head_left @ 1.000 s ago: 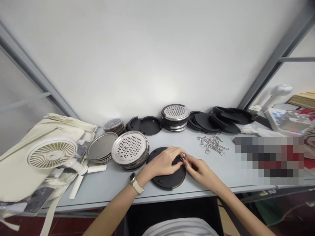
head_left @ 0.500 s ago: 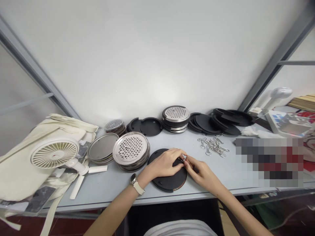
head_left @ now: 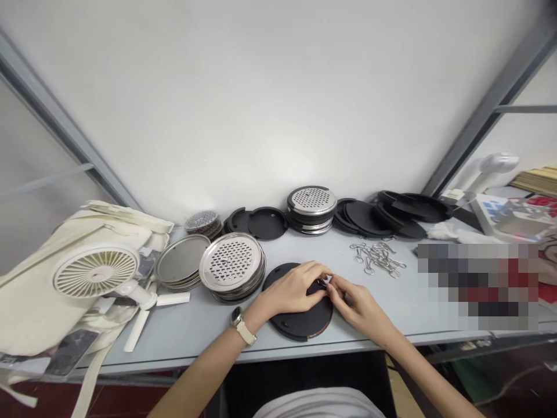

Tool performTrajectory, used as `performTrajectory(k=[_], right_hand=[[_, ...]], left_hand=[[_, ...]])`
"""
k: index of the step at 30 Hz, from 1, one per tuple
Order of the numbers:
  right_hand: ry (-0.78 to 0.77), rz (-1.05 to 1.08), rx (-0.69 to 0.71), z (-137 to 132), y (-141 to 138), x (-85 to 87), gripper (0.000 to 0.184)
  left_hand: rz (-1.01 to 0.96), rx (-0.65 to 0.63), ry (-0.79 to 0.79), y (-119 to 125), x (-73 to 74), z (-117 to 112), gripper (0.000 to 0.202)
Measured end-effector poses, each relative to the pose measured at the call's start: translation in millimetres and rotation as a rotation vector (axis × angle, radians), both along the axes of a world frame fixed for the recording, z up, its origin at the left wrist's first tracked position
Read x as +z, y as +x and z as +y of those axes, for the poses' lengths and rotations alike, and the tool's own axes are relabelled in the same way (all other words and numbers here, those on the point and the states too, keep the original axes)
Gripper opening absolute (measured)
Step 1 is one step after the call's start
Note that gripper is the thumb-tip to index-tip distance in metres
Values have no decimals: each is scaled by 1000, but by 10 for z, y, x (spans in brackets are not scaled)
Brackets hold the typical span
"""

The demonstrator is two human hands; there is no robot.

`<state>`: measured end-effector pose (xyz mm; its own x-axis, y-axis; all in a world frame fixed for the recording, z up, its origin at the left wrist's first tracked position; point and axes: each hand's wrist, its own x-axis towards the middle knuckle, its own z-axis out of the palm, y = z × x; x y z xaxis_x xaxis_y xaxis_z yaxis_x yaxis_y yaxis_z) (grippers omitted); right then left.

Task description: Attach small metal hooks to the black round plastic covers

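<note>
A black round plastic base (head_left: 300,325) lies flat on the table in front of me, a reddish-brown mark along its near right rim. My left hand (head_left: 298,287) rests across it, fingers and thumb curled around its right edge. Against that same edge, my right hand (head_left: 354,302) pinches thumb to fingertips. A small shiny metal piece (head_left: 322,283) shows between the two hands; its shape is mostly hidden by fingers. Beyond my right hand lies a loose pile of bent wire clips (head_left: 378,257).
Perforated metal grater discs (head_left: 230,264) are stacked at left, beside plain metal discs (head_left: 183,261). Farther back stand a black-rimmed grater stack (head_left: 312,203) and several black bases (head_left: 369,217). A white fan (head_left: 98,271) lies on a cream bag (head_left: 35,302) at far left.
My right hand's fingertips have shifted very slightly at the base's edge, and the small metal piece shows a little more. My left hand stays in place.
</note>
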<state>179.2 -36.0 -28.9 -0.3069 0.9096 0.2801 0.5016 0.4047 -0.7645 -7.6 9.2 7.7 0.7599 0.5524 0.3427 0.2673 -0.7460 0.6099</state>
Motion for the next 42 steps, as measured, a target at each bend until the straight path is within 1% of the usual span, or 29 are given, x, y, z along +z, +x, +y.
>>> performTrajectory(k=[4, 7, 9, 13, 19, 26, 30, 33, 37, 42], right_hand=[[23, 25, -25, -3, 13, -5, 28], [4, 23, -11, -2, 14, -11, 28], [2, 29, -26, 4, 8, -16, 28], [-1, 29, -116, 27, 3, -21, 27], [-81, -13, -44, 39, 11, -6, 27], [-86, 7, -85, 34, 1, 10, 28], [-101, 1, -81, 44, 3, 4, 29], [-105, -15, -78, 49, 2, -6, 29], [-100, -24, -71, 45, -1, -26, 27], [-104, -9, -44, 40, -8, -14, 23]], left_hand=[[10, -9, -34, 5, 4, -10, 27], [19, -11, -31, 9, -1, -13, 25], [23, -6, -7, 12, -3, -12, 24], [21, 25, 73, 15, 1, -4, 29], [35, 51, 114, 11, -18, 2, 30], [63, 70, 134, 15, -20, -1, 31], [52, 71, 161, 25, -11, -7, 39], [59, 68, 174, 26, -9, -10, 41], [51, 72, 160, 23, -9, -12, 40], [22, 52, 90, 27, -20, -11, 41]])
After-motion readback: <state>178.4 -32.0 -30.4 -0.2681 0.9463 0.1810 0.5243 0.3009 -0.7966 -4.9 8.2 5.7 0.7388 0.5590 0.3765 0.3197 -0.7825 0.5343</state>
